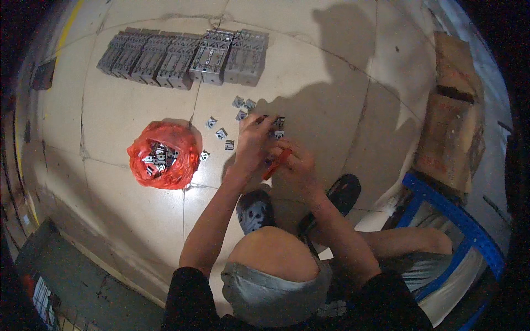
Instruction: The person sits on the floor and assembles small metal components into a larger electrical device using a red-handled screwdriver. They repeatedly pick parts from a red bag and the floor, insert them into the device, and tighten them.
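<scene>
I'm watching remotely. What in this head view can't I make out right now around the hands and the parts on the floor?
- Head view: the part under the left hand is mostly covered by its fingers.
- The orange-handled tool in the right hand: its tip is hidden between the hands.
- Small metal pieces on the floor: too small for detail.
- Contents of the red bag: blurred jumble.
- Cardboard boxes: darkened at the rim.

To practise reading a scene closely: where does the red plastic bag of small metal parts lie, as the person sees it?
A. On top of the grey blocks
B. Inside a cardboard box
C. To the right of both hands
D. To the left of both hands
D: the red plastic bag lies open on the floor left of the left hand and the right hand, apart from both.
</scene>
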`<move>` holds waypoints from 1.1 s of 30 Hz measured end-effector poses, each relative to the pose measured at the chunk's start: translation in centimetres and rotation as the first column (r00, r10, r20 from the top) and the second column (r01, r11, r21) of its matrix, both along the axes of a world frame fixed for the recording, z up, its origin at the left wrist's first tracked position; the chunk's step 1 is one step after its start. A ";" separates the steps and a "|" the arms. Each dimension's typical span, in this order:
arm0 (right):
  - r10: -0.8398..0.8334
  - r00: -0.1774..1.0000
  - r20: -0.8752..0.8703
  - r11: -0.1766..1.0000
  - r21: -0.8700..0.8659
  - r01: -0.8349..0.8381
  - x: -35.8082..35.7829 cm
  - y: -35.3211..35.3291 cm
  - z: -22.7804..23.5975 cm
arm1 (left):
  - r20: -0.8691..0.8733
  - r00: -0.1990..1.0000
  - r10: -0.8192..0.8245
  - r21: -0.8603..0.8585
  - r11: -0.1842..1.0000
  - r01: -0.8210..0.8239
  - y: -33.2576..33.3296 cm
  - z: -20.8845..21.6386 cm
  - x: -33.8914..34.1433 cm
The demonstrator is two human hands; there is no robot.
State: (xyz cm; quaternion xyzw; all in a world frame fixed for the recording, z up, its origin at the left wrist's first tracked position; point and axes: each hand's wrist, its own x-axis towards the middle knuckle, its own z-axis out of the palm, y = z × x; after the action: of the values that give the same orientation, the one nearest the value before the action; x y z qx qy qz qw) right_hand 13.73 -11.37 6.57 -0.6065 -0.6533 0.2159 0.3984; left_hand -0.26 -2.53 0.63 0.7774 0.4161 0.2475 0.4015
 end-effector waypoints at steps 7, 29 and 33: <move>0.109 0.958 0.265 0.972 0.174 -0.159 -0.3 -2.3 -1.5 | -0.023 0.999 -0.032 0.004 0.999 0.032 0.3 -0.6 0.0; -0.306 0.949 -0.080 0.876 -0.415 0.247 3.9 5.8 -1.0 | 0.084 0.992 -0.093 0.223 0.972 0.072 3.1 -0.1 0.7; -0.266 0.960 -0.090 0.894 -0.395 0.211 4.0 5.9 -1.1 | 0.070 0.993 -0.090 0.249 0.966 0.070 3.2 -0.8 0.7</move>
State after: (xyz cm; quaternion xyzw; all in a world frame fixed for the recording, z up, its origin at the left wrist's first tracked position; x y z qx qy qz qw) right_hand 17.76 -5.42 5.45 -0.7310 -0.4895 0.3307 0.3417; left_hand 0.46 0.69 -0.18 0.8266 0.3340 0.3122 0.3281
